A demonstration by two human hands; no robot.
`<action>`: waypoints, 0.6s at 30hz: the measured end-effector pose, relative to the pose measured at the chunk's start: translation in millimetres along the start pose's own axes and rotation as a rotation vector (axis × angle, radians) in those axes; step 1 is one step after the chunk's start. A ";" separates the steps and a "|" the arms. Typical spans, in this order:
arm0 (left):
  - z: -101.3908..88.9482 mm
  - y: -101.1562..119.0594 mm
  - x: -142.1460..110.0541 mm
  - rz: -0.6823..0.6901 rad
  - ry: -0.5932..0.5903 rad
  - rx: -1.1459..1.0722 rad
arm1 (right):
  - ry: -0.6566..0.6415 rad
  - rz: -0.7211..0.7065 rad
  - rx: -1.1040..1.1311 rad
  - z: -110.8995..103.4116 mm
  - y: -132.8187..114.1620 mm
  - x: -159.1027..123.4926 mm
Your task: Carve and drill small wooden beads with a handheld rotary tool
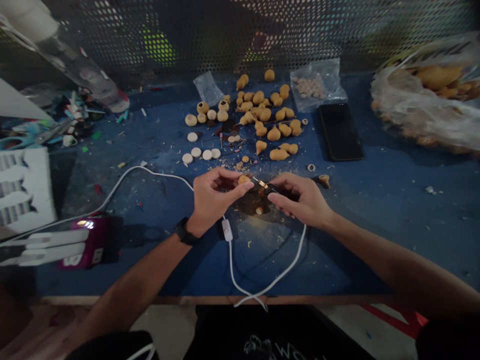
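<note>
While left hand grips a tan piece, right hand a dark tool, perhaps, clear bag holding pale pellets

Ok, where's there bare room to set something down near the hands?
Best patch: the blue tabletop right of the right hand, below the black phone and the plastic bag. Crowded: the ochre gourd-shaped pieces above the hands.

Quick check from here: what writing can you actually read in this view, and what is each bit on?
"B" or possibly "8", unclear, on the magenta box
"WOM", cut off by the frame edge, on the black shirt
Dark print on the clear plastic bag: too blurred to read
Label on the plastic bottle: too blurred to read
</note>
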State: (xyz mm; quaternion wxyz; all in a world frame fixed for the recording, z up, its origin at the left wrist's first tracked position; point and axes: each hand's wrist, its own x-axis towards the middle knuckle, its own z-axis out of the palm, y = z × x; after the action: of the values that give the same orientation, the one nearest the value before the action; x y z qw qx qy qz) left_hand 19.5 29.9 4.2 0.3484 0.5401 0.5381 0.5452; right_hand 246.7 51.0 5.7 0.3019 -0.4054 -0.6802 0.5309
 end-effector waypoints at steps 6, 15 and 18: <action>0.7 -1.3 -0.5 -0.014 -0.001 -0.011 | 0.002 -0.003 -0.014 0.3 0.7 0.1; 0.1 -0.4 0.8 -0.022 -0.004 -0.006 | 0.004 0.012 -0.007 0.2 1.6 -0.2; 0.7 -0.3 0.9 -0.016 0.007 -0.009 | 0.003 -0.006 -0.013 0.0 2.7 -0.3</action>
State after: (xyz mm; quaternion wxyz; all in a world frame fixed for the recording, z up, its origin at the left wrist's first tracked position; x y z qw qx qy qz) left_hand 20.0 31.1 4.0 0.3534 0.5323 0.5411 0.5468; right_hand 247.4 51.0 3.1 0.3020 -0.4062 -0.6842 0.5250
